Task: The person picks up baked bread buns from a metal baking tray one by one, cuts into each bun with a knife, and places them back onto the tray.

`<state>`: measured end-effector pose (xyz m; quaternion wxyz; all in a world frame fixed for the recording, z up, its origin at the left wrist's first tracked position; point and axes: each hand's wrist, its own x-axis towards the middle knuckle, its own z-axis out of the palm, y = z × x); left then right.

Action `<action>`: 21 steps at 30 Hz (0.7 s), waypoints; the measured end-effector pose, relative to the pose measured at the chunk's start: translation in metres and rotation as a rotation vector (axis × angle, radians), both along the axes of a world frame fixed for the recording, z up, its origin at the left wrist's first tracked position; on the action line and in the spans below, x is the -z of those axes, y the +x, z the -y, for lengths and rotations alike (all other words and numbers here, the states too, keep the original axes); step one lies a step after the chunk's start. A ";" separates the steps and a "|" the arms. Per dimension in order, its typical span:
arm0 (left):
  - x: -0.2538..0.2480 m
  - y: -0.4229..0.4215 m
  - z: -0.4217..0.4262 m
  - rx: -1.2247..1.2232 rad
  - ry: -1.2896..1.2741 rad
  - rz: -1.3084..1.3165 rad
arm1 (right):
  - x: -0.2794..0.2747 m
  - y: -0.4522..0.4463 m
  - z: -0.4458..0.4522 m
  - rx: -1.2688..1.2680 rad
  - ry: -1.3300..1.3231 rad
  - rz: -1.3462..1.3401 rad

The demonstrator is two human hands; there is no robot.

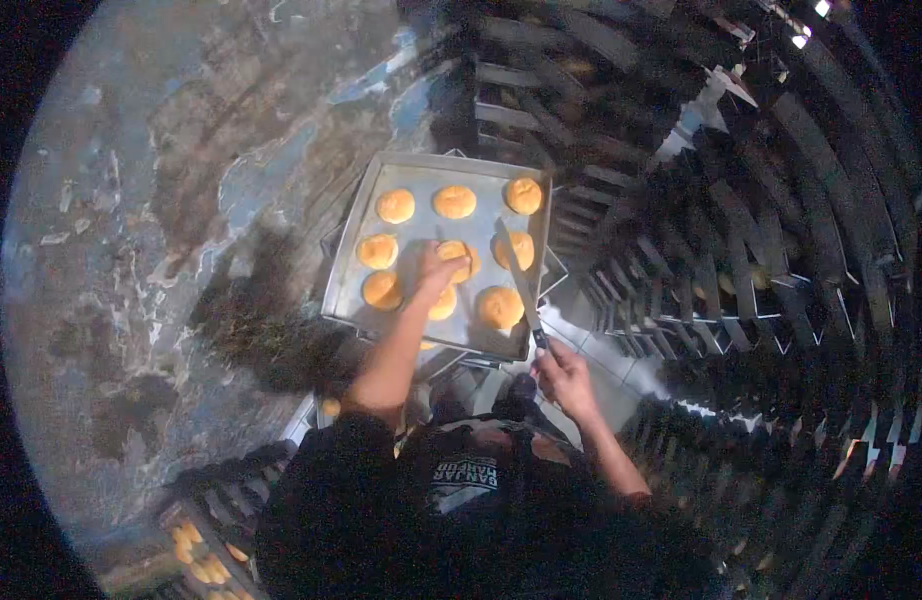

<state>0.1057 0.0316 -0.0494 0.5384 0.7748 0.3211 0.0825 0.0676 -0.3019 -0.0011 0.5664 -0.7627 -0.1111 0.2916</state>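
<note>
Fingers of the left hand (439, 268) were on the center bun (462, 259), set moderately apart over its left part; whether they pinched it or only rested on it, I could not tell. Those of the right hand (564, 380) were wrapped around the handle of a knife (521, 280).

The tray (488, 228) was the broadest thing to mind. It sat slightly askew, with its right and near walls close to the knife hand, so handling it well seemed to mean keeping it steady and not leaning on a rim. Next came the knife, its tip pointing to the far side: best kept low and angled away from the left fingers, with a loose wrist. It crossed over the right bun of the middle row (522, 250), though contact there was unclear. Smallest were the buns, nine in three rows; their tops looked soft, and a light, spread touch would likely dent them least.

As for position, the center bun lay beneath and just right of the left fingertips. Nearer, the middle bun of the near row (443, 303) was partly hidden by the left wrist. The near right bun (500, 307) sat just left of the blade, well apart from the left fingers.
</note>
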 end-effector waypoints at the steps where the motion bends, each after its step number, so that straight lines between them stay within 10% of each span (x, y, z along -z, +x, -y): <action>1: 0.021 -0.001 -0.005 -0.064 -0.349 0.212 | -0.002 -0.002 -0.005 -0.014 -0.005 0.010; 7: -0.014 -0.021 0.001 -0.255 -1.342 0.669 | -0.054 -0.018 -0.053 0.006 0.219 -0.149; 21: -0.058 -0.027 0.012 -0.164 -1.162 0.779 | -0.043 -0.034 -0.051 -0.061 0.211 0.162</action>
